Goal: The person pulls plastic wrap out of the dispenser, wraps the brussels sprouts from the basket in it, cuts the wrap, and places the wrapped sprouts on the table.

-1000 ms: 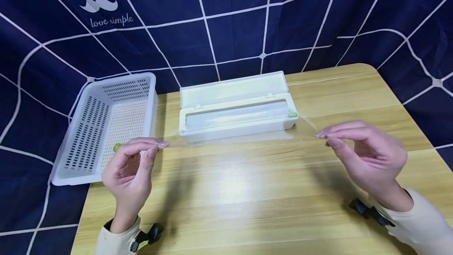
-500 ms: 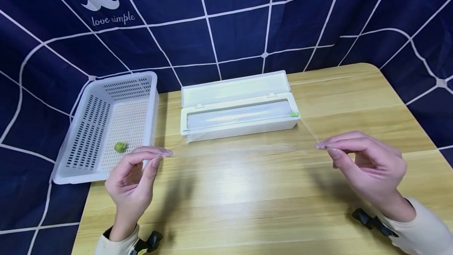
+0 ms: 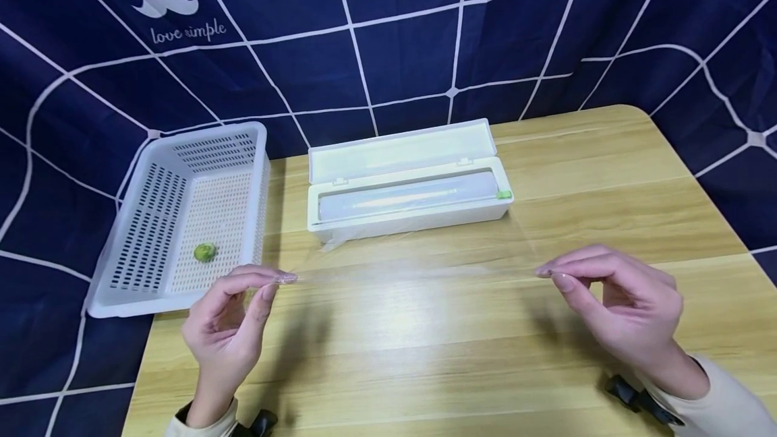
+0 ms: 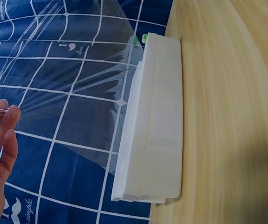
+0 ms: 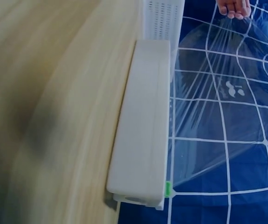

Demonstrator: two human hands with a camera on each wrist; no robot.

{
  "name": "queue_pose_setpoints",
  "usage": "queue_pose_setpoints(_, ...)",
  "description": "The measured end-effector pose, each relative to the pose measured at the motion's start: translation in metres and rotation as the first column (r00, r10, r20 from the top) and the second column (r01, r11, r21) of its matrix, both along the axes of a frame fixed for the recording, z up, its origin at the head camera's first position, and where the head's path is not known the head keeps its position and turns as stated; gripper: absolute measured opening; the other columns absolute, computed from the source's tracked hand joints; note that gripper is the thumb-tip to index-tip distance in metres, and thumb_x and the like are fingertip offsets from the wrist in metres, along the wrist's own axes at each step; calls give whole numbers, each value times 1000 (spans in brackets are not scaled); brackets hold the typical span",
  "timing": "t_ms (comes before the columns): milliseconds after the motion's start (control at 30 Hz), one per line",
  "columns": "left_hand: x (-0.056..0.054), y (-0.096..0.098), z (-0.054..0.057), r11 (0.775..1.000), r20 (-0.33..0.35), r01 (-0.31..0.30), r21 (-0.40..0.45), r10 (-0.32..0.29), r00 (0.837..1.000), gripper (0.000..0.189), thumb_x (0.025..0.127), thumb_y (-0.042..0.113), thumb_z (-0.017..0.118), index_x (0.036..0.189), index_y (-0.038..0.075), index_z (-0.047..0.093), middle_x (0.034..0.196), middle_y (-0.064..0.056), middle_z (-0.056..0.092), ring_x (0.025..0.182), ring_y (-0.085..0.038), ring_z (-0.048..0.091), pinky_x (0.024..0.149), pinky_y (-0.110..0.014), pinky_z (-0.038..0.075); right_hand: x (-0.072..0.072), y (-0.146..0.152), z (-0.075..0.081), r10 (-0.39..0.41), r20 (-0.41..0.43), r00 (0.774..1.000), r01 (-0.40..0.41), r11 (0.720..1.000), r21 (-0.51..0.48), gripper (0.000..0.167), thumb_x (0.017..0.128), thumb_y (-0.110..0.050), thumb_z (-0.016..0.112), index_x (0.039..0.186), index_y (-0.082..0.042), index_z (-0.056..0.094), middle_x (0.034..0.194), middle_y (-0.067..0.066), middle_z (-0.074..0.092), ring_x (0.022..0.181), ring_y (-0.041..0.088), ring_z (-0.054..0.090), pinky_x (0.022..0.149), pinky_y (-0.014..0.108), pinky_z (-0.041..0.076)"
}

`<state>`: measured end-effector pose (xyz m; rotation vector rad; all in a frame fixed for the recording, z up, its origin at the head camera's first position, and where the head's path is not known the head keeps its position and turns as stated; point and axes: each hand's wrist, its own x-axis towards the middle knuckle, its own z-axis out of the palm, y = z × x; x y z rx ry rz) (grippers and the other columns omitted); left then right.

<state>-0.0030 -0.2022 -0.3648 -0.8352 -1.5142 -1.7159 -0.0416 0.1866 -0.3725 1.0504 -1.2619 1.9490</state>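
Note:
A clear sheet of plastic wrap (image 3: 413, 265) stretches above the table, from a white dispenser box (image 3: 413, 216) to both hands. Inside the box lies the wrap roll (image 3: 407, 195); its lid (image 3: 400, 154) stands open behind. My left hand (image 3: 227, 326) pinches the sheet's left corner between thumb and fingers, in front of the basket. On the other side, my right hand (image 3: 619, 302) pinches the right corner. In the left wrist view the taut film (image 4: 82, 88) creases toward the left fingers. A green slider (image 3: 504, 195) sits at the box's right end.
At the left stands a white perforated basket (image 3: 261, 201) with one small round green item (image 3: 204, 252) in it. The wooden table (image 3: 425, 369) spreads in front of the box. A dark blue gridded cloth (image 3: 407, 59) hangs behind.
Both hands have drawn the film's edge toward the person, away from the box, so a longer stretch is out. The green item in the basket has come into full view.

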Motion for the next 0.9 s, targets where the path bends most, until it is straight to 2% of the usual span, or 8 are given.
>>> queue_pose_setpoints(200, 2, -2, -1, 1000, 16, 15, -18, -15, 1000, 8, 96, -21, 67, 94, -27, 62, 95, -30, 75, 99, -31, 76, 92, -32, 59, 6, 8, -8, 30, 42, 999, -35, 992, 118, 11, 90, 19, 75, 84, 23, 67, 86, 27, 76, 75, 18, 68, 58, 15, 44)
queue_pose_setpoints(467, 5, -16, 1, 987, 70, 77, -144, -67, 995, 7, 97, -19, 66, 96, -26, 65, 100, -26, 76, 100, -31, 76, 94, -31, 58, 9, 19, -17, 9, 92, 996, -37, 951, 308, 13, 96, 9, 77, 89, 19, 72, 92, 19, 77, 73, 13, 61, 54, 19, 41)
queue_pose_setpoints(667, 7, -23, -6, 970, 99, 134, -202, -115, 988, 7, 98, -18, 65, 98, -25, 66, 101, -27, 75, 104, -31, 76, 99, -33, 57, 13, 27, -26, -8, 127, 992, -45, 914, 403, 2, 96, 9, 77, 97, 11, 76, 94, 16, 78, 74, 9, 61, 51, 22, 41)
queue_pose_setpoints(900, 17, -31, -17, 955, 195, 176, -238, -131, 972, 7, 98, -20, 64, 103, -20, 69, 104, -24, 76, 109, -30, 76, 101, -33, 56, 16, 35, -38, -27, 156, 987, -54, 868, 494, 4, 98, 6, 77, 102, 7, 77, 97, 14, 77, 73, 3, 58, 51, 22, 40)
